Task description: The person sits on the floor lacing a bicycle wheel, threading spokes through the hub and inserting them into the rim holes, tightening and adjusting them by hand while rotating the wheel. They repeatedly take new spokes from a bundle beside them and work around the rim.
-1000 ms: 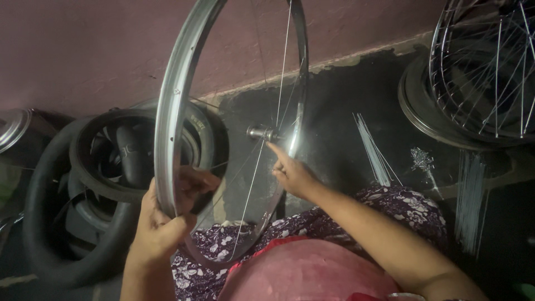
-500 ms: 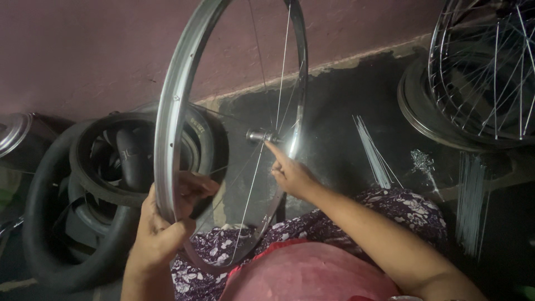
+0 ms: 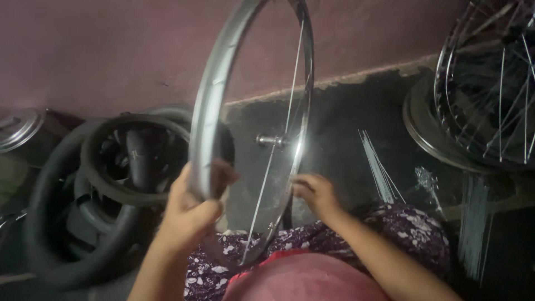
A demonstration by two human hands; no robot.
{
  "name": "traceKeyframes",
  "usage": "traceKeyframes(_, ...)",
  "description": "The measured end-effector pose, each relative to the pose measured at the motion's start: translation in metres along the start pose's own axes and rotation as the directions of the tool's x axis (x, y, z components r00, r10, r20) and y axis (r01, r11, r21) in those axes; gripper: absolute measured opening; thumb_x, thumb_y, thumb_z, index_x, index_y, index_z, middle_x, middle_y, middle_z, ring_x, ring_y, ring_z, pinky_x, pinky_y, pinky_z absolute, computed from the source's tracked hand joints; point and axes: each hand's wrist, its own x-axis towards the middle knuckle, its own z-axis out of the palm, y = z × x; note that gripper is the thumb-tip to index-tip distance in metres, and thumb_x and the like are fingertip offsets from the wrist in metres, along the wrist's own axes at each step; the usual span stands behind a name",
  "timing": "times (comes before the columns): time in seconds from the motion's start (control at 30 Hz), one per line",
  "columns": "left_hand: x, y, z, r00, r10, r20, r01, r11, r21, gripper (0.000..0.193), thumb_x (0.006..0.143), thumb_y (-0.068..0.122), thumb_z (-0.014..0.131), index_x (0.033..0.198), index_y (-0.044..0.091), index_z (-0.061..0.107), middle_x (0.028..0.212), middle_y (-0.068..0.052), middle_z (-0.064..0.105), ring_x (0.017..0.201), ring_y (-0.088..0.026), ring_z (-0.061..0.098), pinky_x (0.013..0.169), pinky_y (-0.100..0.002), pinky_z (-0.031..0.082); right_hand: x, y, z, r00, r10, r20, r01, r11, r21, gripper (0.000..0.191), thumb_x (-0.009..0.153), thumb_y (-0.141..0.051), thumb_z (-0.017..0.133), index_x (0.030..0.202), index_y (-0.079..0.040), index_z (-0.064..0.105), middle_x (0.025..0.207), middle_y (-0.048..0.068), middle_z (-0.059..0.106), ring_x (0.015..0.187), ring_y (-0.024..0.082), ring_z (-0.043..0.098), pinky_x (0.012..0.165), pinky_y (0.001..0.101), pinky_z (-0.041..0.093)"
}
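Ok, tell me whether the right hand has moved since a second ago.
Yes. The right hand has dropped lower and away from the hub, which it nearly touched earlier; it now sits by the rim's lower edge.

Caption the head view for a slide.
Left hand grips a bare bicycle rim; right hand at its far edge, tyres alongside.

Both forearms bare to the elbow, no sleeves in view. No rings, watch or bangles visible on the left hand (image 3: 186, 214) or right hand (image 3: 316, 192). Fingers of both blurred; nails not clear. Near edge, centre: a rounded pink-red garment (image 3: 301, 281), plain, smooth cloth. Beyond it, over the lap, a dark purple cloth (image 3: 401, 234) printed with small white flowers, showing on both sides of the pink-red garment and widest at right. Light dim.
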Motion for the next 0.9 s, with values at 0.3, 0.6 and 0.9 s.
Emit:
traceKeyframes(0.3,0.073,0.007,0.121,0.987,0.034,-0.16,-0.055,0.99,-0.129,0.057,0.074,0.006,0.065,0.129,0.006,0.053,0.097,-0.006,0.06,0.08,-0.016,0.056,0.066,-0.034,0.05,-0.076,-0.072,-0.064,0.993,-0.101,0.068,0.083,0.97,0.23,0.012,0.087,0.002,0.073,0.093,-0.003,0.065,0.125,0.022,0.064,0.116,0.03,0.069,0.099,0.0404,0.054)
traceKeyframes(0.6,0.025,-0.006,0.156,0.934,0.33,-0.137,-0.296,0.93,0.219,0.04,0.083,0.016,0.07,0.118,0.002,0.059,0.106,-0.007,0.06,0.098,-0.019,0.06,0.088,-0.035,0.051,-0.107,-0.06,-0.051,0.858,-0.469,0.209,0.389,0.86,0.331,0.014,0.089,-0.004,0.085,0.097,-0.004,0.075,0.158,0.033,0.037,0.147,0.04,0.043,0.115,0.0449,0.041)
traceKeyframes(0.9,0.078,-0.041,0.083,0.864,0.249,0.438,-0.205,0.968,-0.146,0.026,0.106,0.019,0.059,0.114,-0.003,0.071,0.098,-0.003,0.063,0.092,-0.011,0.058,0.084,-0.029,0.051,-0.103,-0.069,-0.06,0.881,-0.388,0.271,0.329,0.914,0.236,0.018,0.09,-0.009,0.083,0.101,-0.004,0.07,0.103,0.012,0.069,0.099,0.02,0.068,0.087,0.0345,0.055)
